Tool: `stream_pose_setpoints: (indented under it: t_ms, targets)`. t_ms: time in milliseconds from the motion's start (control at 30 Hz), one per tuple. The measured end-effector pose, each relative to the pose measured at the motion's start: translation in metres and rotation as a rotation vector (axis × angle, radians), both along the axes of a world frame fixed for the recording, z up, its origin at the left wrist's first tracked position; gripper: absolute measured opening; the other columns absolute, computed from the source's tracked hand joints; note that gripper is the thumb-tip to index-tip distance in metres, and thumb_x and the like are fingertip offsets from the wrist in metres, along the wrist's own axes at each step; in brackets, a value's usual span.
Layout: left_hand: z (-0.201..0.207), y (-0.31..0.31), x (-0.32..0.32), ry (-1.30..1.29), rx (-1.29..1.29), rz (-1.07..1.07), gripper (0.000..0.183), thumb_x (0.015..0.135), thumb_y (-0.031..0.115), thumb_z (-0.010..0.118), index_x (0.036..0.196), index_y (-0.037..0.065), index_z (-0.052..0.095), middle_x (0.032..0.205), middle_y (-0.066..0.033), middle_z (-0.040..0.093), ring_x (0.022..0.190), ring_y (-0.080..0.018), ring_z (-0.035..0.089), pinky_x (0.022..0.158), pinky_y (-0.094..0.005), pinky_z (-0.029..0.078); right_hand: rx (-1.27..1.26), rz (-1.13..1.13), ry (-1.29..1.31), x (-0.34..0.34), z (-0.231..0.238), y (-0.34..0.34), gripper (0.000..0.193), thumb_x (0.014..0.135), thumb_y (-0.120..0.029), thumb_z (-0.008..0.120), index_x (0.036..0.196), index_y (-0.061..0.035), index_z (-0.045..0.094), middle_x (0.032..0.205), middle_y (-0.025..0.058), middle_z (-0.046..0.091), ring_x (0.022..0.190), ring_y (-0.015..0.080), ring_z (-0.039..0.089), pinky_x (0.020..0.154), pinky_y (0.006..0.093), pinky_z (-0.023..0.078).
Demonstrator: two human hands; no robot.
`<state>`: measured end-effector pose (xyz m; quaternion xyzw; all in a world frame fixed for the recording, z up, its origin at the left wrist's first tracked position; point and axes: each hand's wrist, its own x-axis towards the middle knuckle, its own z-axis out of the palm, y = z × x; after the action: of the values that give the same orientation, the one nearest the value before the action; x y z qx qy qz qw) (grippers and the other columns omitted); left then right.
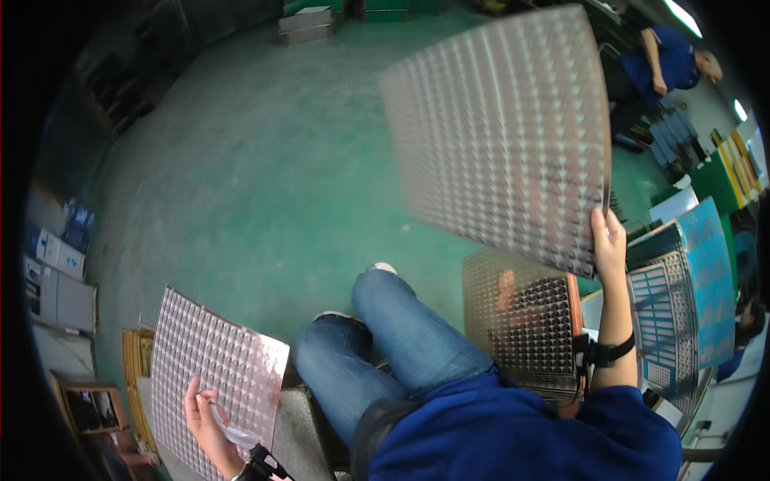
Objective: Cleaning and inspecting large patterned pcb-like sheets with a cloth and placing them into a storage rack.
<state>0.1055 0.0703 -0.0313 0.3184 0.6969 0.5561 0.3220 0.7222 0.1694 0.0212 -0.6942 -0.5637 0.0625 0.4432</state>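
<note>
My right hand point(611, 250) grips the lower right edge of a large metal sheet point(501, 132), patterned with rows of small raised or punched shapes and slightly blurred. The sheet is held up at a tilt, out over the floor. My left hand point(210, 423) is closed, with a whitish, see-through strip point(239, 435) hanging from its fingers. It is over a second patterned metal sheet point(216, 349), which lies at my left side; whether the fingers touch that sheet I cannot tell.
More patterned sheets point(521, 321) stand in a stack by my right leg. Beside my right forearm are grey and blue slotted panels point(706, 280). Boxes and a grey cabinet point(64, 297) stand at far left. A person in blue point(666, 60) works at upper right. Green floor point(265, 176) lies ahead.
</note>
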Motion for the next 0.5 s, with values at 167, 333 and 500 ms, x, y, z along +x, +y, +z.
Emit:
stream_pose_setpoints:
  t_ms: [167, 333, 500]
  targets:
    - [0.001, -0.023, -0.001, 0.023, -0.097, 0.075, 0.030, 0.092, 0.013, 0.045, 0.120, 0.003, 0.050, 0.082, -0.0013, 0.058, 0.050, -0.0023, 0.041, 0.044, -0.0157, 0.033, -0.158, -0.092, -0.178, 0.033, -0.096, -0.038, 0.030, 0.090, -0.024, 0.050, 0.082, 0.0048, 0.057, 0.064, 0.0143, 0.057, 0.060, 0.0184, 0.054, 0.056, 0.0351, 0.040]
    - [-0.014, -0.086, -0.040, 0.014, -0.069, 0.269, 0.028, 0.092, 0.014, 0.047, 0.117, 0.001, 0.053, 0.082, -0.0013, 0.058, 0.051, -0.0024, 0.042, 0.045, -0.0158, 0.034, -0.376, -0.128, -0.443, 0.076, -0.190, -0.103, 0.034, 0.090, -0.026, 0.049, 0.088, 0.0063, 0.058, 0.082, 0.0284, 0.057, 0.078, 0.0400, 0.058, 0.069, 0.0419, 0.044]
    - [-0.041, -0.158, -0.074, 0.175, -0.325, 0.528, 0.027, 0.090, 0.009, 0.047, 0.116, 0.005, 0.054, 0.089, -0.0042, 0.058, 0.063, -0.0067, 0.048, 0.055, -0.0207, 0.041, -0.950, -0.203, -0.583, 0.092, -0.164, -0.104, 0.040, 0.089, -0.032, 0.050, 0.089, 0.0063, 0.060, 0.085, 0.0259, 0.061, 0.078, 0.0389, 0.060, 0.067, 0.0448, 0.047]
